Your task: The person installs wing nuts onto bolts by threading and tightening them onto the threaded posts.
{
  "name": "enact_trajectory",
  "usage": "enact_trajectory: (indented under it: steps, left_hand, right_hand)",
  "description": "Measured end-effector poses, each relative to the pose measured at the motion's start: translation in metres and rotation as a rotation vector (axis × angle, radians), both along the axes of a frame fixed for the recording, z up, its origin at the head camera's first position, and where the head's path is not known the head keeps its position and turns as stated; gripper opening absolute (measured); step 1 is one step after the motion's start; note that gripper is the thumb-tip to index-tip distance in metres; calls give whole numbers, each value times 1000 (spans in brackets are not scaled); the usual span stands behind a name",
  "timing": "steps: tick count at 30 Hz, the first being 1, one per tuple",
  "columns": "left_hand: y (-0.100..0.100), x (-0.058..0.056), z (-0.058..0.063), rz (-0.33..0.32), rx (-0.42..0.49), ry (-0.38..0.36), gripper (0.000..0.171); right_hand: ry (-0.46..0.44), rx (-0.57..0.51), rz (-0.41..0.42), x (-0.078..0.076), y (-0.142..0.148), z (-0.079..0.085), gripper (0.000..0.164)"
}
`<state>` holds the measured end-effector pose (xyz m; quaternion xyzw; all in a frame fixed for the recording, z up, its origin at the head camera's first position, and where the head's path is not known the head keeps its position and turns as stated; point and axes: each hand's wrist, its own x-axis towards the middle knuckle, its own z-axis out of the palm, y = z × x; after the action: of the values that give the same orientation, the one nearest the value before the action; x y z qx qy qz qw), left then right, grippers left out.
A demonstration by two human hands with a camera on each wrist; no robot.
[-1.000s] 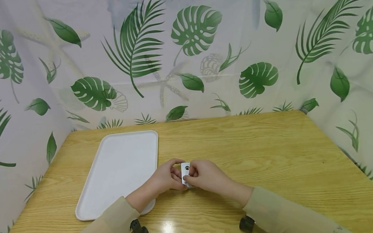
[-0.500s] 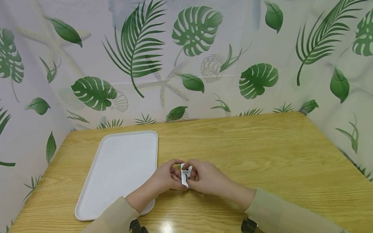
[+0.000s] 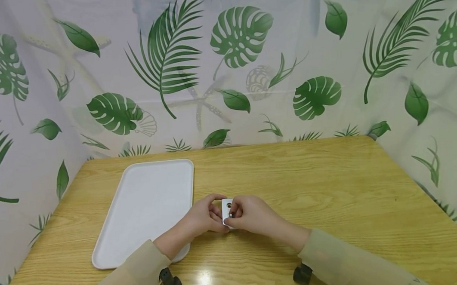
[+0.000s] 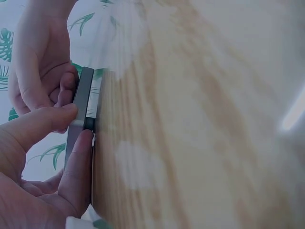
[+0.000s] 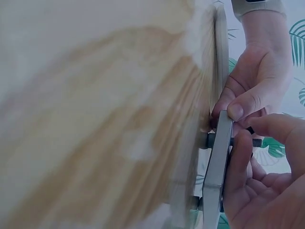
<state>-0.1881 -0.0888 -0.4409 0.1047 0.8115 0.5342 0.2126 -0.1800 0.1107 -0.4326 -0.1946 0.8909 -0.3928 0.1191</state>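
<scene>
A flat pale metal plate (image 3: 225,208) stands between both hands. One round hole (image 3: 229,205) shows near its far end. My left hand (image 3: 201,216) grips the plate by its edges, thumb on one side and fingers on the other. A bolt (image 5: 257,142) passes through the plate, its threaded end pointing towards the right hand. My right hand (image 3: 257,216) pinches a dark nut (image 5: 250,130) on that bolt between thumb and index finger; dark tips jut out on both sides of the threads, and the fingers hide the rest. A second bolt (image 5: 196,203) sticks out below the plate.
A white tray (image 3: 154,198) lies on the wooden table (image 3: 312,185), left of the hands. Leaf-patterned cloth (image 3: 194,75) hangs behind and at both sides. Dark wrist devices (image 3: 171,284) sit under the sleeves.
The right hand's fingers spread over the plate half a second ago and are now drawn back together at the bolt, uncovering the hole. The left hand keeps its grip in place.
</scene>
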Motion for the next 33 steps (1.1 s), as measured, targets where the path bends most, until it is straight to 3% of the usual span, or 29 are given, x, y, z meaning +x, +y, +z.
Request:
enact_trajectory:
  steps: [8, 13, 20, 25, 29, 33]
  left_hand:
    - [1, -1, 1, -6, 4, 9, 87]
    - [2, -1, -1, -6, 6, 11, 87]
    - [0, -1, -2, 3, -14, 10, 87]
    - [0, 0, -1, 4, -26, 6, 86]
    - [0, 0, -1, -1, -23, 3, 86]
    - [0, -1, -1, -3, -23, 17, 87]
  right_hand:
    - [112, 177, -30, -1, -8, 2, 32]
    - [124, 198, -27, 1, -7, 2, 36]
    - [19, 47, -28, 6, 0, 4, 20]
    - [-64, -114, 68, 5, 6, 3, 30]
    - [-79, -150, 111, 3, 8, 2, 27]
    - [-103, -167, 90, 0, 8, 0, 16]
